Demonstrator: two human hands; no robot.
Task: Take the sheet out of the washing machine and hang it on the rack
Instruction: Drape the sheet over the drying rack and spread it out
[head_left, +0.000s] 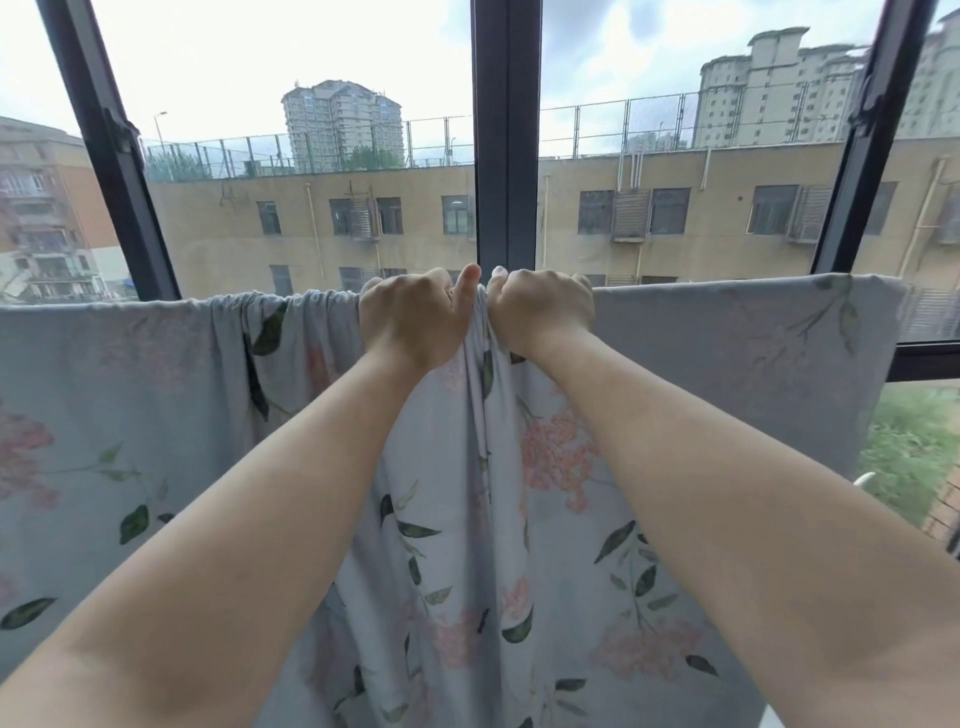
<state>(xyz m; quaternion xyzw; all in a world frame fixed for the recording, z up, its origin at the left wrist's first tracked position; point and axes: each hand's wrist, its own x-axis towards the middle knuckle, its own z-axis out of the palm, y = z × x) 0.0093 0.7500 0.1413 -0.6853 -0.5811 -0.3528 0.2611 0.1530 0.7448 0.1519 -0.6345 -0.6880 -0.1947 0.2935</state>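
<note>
Beyond the glass at the far left stands an orange-brick apartment block (57, 202) with stacked balconies. A slanted dark window post (111, 156) cuts across it. Next comes a long, low tan building (311, 228) with rows of small windows and a wire fence (311, 150) along its roof, and a pale tower (343, 122) rises behind it. A thick upright mullion (506, 156) splits the view directly behind the hands. Further right are more pale high-rises (779, 88), another slanted post (865, 135), and a patch of grass (906, 452) low down.

The sheet (130, 374) hangs across nearly the whole width in front of the window. It is draped over a straight top line, and the support beneath is hidden by the cloth. Its left part lies flat, then gathers into tight pleats toward the left hand (410, 322). That hand's grip is clamped on the bunched top edge, fingers curled over, thumb up. Just beside it, with the thumbs nearly meeting, the right hand (540, 312) has its grip clamped on the same bunch. A thick rope-like fold drops between the two wrists. Right of that hand the sheet stretches smooth to a squared corner.

The cloth is thin, matte and pale grey-blue, printed with pink blossom clusters and dark green leaves on fine stems. Long soft folds run down the middle.
</note>
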